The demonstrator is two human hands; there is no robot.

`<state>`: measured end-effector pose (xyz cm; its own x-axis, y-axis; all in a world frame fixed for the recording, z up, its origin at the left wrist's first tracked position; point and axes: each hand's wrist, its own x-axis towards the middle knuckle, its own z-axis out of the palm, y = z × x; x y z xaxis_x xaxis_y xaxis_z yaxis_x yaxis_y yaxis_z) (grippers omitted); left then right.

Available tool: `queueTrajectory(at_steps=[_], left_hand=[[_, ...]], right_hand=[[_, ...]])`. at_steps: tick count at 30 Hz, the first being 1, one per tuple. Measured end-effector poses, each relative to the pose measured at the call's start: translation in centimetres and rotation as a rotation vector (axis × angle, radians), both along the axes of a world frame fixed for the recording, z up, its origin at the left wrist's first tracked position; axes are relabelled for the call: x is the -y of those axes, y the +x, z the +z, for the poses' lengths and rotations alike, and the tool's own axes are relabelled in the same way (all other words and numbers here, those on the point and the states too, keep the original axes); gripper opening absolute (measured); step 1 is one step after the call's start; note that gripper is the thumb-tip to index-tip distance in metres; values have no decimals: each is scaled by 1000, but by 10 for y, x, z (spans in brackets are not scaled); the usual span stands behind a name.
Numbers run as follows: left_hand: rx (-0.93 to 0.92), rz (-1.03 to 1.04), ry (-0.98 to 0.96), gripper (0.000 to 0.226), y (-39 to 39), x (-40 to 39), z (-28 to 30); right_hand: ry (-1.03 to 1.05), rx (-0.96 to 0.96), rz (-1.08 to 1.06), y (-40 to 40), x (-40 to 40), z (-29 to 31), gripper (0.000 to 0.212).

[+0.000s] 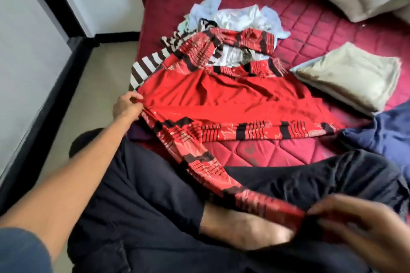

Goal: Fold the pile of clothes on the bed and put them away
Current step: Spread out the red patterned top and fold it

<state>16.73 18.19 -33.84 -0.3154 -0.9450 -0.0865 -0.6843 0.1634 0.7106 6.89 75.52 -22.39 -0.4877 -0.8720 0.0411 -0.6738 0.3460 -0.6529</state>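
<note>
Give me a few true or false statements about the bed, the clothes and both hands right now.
1. The left hand pinches the edge of the red cloth. True.
2. The red cloth is folded into a neat square. False: it lies spread and rumpled across the mattress.
3. The right hand holds a patterned end of the red cloth. True, though the hand is blurred.
4. The pile behind the red cloth is all dark clothes. False: it is mostly white and pale blue, with a striped piece at its left.
5. A pillow lies right of the red cloth. True.
</note>
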Motion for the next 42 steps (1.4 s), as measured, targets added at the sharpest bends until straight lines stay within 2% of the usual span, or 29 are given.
queueTrajectory(at_steps=[1, 3, 6, 8, 10, 11, 13, 14, 15, 16, 18, 19, 20, 21, 23, 24, 25, 27, 28, 29, 31, 34, 36, 39, 42], left_hand=[[-5, 0, 5, 18, 1, 0, -2], [-16, -16, -23, 8, -3, 2, -6], [-105, 14, 70, 16, -8, 2, -12], [-154, 17, 121, 16, -13, 4, -20], [-152, 5, 130, 18, -13, 6, -24], [-137, -8, 134, 23, -11, 5, -25], [-48, -64, 68, 36, -6, 0, -23], [46, -104, -45, 37, -3, -6, -20], [138, -145, -201, 33, -3, -14, -15], [183, -203, -367, 30, -4, -25, -9], [147, -440, -599, 37, -11, -51, 4], [124, -621, -661, 48, -14, -65, 7], [153, -811, -699, 64, -20, -76, 0], [246, -963, -734, 82, -22, -86, -9], [465, -1120, -731, 105, -22, -91, -36], [526, -1130, -702, 109, -20, -88, -49], [555, -1123, -641, 108, -21, -83, -54], [517, -1046, -481, 97, -24, -71, -50], [493, -993, -435, 90, -29, -64, -46], [469, -921, -452, 82, -31, -55, -42], [432, -734, -532, 68, -34, -37, -27], [266, -481, -529, 47, -43, -4, -9], [283, -409, -536, 44, -60, 24, -2], [284, -353, -331, 79, -97, 59, 8], [186, -305, -58, 108, -133, 81, 17]], right_hand=[[-73, 52, -121, -15, -2, 7, 42], [-281, 168, -347, -49, 3, 20, 32], [-540, 631, -617, -113, 17, 16, 27], [-552, 819, -696, -158, 31, -3, 41], [-468, 868, -776, -194, 51, -32, 80], [-421, 850, -826, -212, 58, -53, 86], [-338, 700, -897, -241, 69, -89, 50], [-259, 548, -941, -252, 71, -102, 40], [-169, 357, -965, -259, 77, -109, 40], [-114, 152, -937, -262, 81, -113, 44], [-140, -192, -670, -256, 90, -116, 45], [-133, -287, -479, -248, 94, -119, 49], [-63, -335, -301, -239, 96, -120, 62], [102, -346, -155, -231, 99, -124, 83], [498, -289, -33, -223, 101, -134, 122], [595, -222, -31, -224, 104, -135, 126], [584, -155, -60, -227, 108, -130, 118], [390, -78, -176, -248, 117, -114, 71], [312, -134, -271, -262, 121, -105, 45], [264, -229, -328, -277, 122, -98, 28], [213, -337, -359, -304, 130, -97, 31], [193, -319, -388, -332, 155, -95, 24], [192, -338, -344, -352, 184, -96, 26], [262, -409, -268, -379, 225, -99, 26], [200, -406, -236, -406, 272, -102, 28]])
